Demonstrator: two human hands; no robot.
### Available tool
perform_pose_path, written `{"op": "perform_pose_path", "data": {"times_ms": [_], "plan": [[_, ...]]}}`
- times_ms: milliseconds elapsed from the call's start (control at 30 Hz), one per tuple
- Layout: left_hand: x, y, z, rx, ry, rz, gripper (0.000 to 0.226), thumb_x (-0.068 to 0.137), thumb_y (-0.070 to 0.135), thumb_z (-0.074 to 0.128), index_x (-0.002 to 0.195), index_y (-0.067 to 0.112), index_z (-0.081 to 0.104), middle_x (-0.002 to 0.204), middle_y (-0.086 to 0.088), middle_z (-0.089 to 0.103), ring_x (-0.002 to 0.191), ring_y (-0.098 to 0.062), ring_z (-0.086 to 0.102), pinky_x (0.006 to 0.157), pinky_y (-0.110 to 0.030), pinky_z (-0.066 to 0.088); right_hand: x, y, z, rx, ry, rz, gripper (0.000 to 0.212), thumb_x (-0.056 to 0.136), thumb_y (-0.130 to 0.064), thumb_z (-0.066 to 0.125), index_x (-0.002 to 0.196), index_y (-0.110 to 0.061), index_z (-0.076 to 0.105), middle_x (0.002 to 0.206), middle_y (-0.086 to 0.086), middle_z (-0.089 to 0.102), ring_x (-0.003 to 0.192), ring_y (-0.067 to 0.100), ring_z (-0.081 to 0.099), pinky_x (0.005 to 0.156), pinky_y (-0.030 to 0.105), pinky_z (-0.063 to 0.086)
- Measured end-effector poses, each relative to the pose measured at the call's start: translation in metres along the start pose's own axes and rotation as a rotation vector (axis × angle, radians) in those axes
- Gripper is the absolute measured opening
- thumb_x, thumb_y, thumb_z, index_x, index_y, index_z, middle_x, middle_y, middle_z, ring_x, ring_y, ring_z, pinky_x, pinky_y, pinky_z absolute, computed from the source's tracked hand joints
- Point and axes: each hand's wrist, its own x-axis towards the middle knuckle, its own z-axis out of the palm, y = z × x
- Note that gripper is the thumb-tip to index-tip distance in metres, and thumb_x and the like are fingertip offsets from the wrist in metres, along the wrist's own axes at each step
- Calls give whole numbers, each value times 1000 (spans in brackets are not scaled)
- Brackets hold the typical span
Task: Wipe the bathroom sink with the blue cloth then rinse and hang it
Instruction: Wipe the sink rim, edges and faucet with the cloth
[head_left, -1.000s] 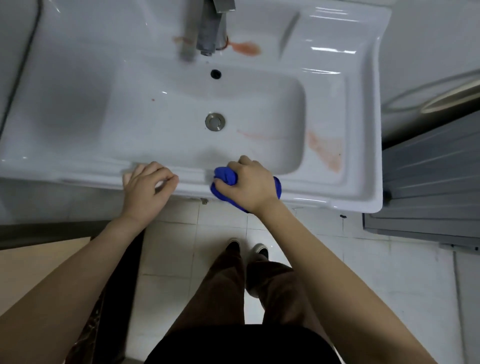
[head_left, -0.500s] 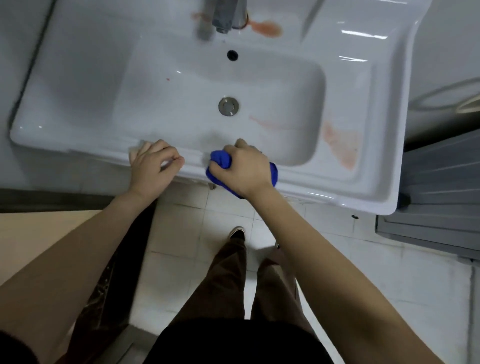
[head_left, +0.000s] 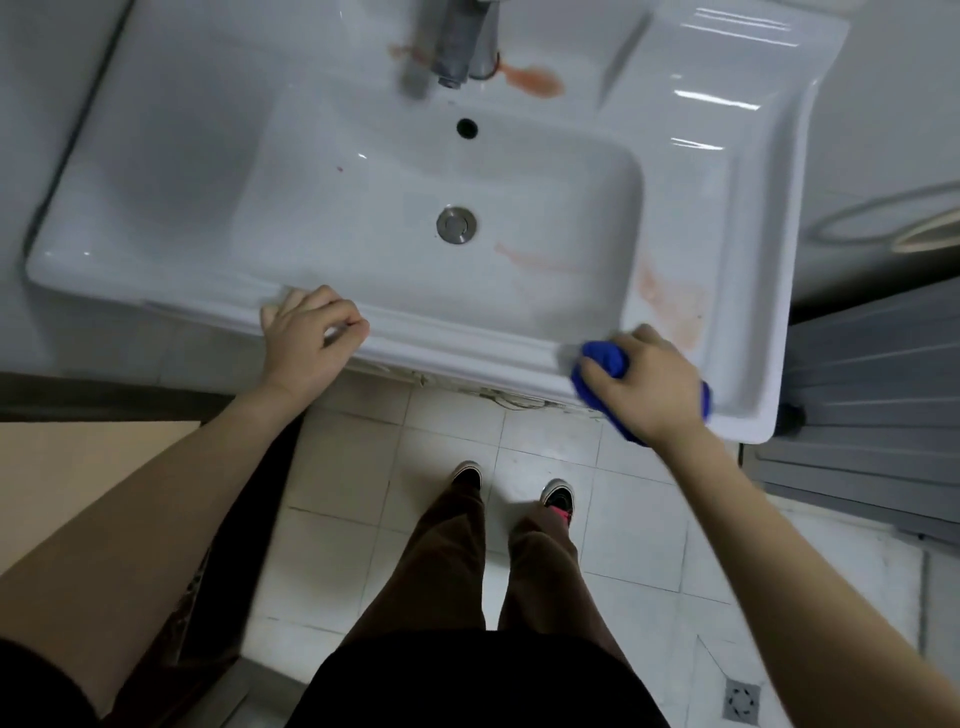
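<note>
The white bathroom sink fills the upper part of the head view. My right hand presses a bunched blue cloth onto the sink's front rim near the right corner. Most of the cloth is hidden under the hand. My left hand rests on the front rim to the left, fingers curled over the edge, holding nothing else. Orange stains show on the right ledge, inside the basin and behind the faucet.
A metal drain sits mid-basin, with an overflow hole above it. A grey slatted panel stands to the right of the sink. White floor tiles, my shoes and a floor drain lie below. A beige surface is at left.
My right hand has slid the blue cloth along the front rim from the middle toward the right corner. My left hand has stayed on the rim.
</note>
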Motion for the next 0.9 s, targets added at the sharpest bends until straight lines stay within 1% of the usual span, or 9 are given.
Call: {"op": "perform_pose_path", "data": {"times_ms": [133,233,333,433,533,633,733,833,900], "plan": [[-1,-3,2,9,1,5,26,83,44,52,74,23,65,85,6,62,94,-20,50,72,-31,14,30,-112,46,80,-65,-148,34,88,-49,54,74,-18,58,83,-2,49,74,26,54,59,29,35],[-1,-5,2,10,-11,7,29,84,47,51,76,23,66,86,7,61,94,-19,50,73,-31,15,33,-142,56,137,-99,-219,34,89,-50,53,74,-20,55,82,-4,48,74,23,52,59,27,31],[-1,-6,0,-7,-22,17,30,84,48,51,77,23,67,88,8,63,95,-18,51,71,-31,14,20,-93,38,98,-33,-200,37,89,-52,53,72,-20,56,80,-3,52,72,23,53,58,27,34],[-2,-9,0,3,-5,30,27,84,47,51,75,25,65,87,8,62,94,-18,50,72,-31,15,0,-13,9,44,9,-71,33,89,-52,54,78,-22,64,84,-1,56,74,24,56,62,33,47],[-2,-6,-1,23,-12,25,30,84,48,49,77,24,66,90,7,63,96,-21,51,71,-31,14,-14,43,-16,-12,17,27,32,91,-47,55,80,-20,67,84,1,57,73,28,58,62,37,51],[-1,-1,-7,36,-70,-3,34,83,49,47,82,22,69,96,5,64,101,-23,52,76,-30,17,-16,58,-23,-24,4,32,30,92,-43,56,82,-18,67,85,4,58,73,29,57,63,40,52],[3,24,-15,105,-114,-40,36,84,43,44,94,22,72,105,-1,66,106,-30,55,87,-35,27,-17,54,-22,-29,16,25,28,93,-42,57,84,-18,69,86,4,59,73,28,57,62,38,52],[-4,85,-4,7,-27,11,35,88,34,48,105,14,71,109,-10,68,105,-34,61,91,-37,38,-16,58,-21,-32,30,23,30,92,-44,56,84,-19,69,87,3,59,75,27,56,62,36,51],[-15,137,19,-95,-68,94,31,89,31,53,106,11,71,108,-11,69,103,-34,62,90,-39,45,-16,59,-21,-25,40,11,31,92,-45,55,84,-19,69,86,2,58,75,27,56,61,34,50]]}}
